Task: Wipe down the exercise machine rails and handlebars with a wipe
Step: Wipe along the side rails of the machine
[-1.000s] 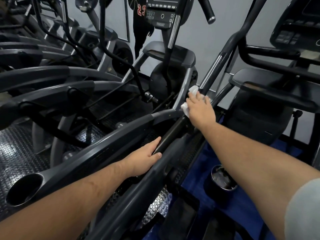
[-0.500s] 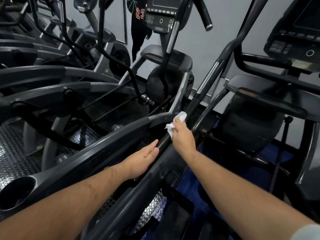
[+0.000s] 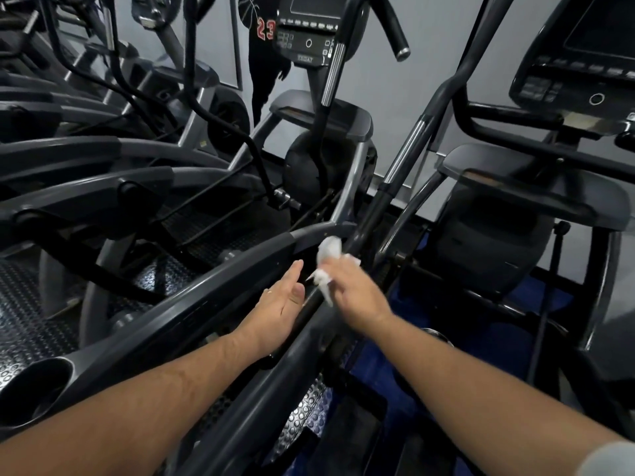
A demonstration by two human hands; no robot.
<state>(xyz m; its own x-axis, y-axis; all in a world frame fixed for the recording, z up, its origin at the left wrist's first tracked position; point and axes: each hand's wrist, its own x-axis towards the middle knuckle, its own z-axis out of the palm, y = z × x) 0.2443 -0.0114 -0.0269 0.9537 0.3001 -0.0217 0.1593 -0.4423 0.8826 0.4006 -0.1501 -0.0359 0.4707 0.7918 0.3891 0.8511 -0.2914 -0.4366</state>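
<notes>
A dark grey exercise machine fills the middle of the head view. Its long rail (image 3: pixel 192 314) runs from the lower left up to the centre, and a black moving arm (image 3: pixel 374 214) with a chrome section rises to the upper right. My right hand (image 3: pixel 357 293) is shut on a crumpled white wipe (image 3: pixel 326 262) and presses it on the lower part of that black arm. My left hand (image 3: pixel 278 304) rests flat with fingers apart against the rail, just left of the wipe.
A cup holder (image 3: pixel 31 393) sits at the rail's near end. The console (image 3: pixel 309 29) hangs at the top centre and a second machine's console (image 3: pixel 580 53) at the upper right. More machines crowd the left. A person (image 3: pixel 264 63) stands by the back wall. Blue floor (image 3: pixel 395 372) shows below.
My right hand has slid the wipe down the black arm toward me, from near the chrome section to beside my left hand. The left hand has barely shifted.
</notes>
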